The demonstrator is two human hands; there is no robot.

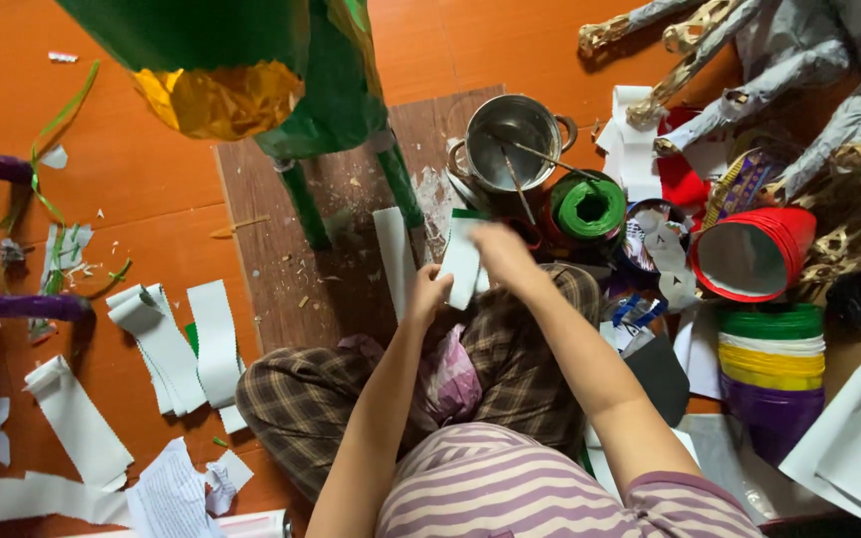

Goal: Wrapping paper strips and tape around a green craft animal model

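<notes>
Striped purple shirt (510, 488) nearest, white paper strip (463, 261) gripped by blurred right hand (495, 251), left hand (425, 291) loosely curled beside it, steel pot (510, 139) beyond.

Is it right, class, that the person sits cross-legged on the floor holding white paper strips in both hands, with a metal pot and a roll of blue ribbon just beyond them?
Not quite: the roll of ribbon is green, not blue, as the head view shows. The rest stands: the left hand and right hand hold white paper strips, and the metal pot stands just beyond.
</notes>
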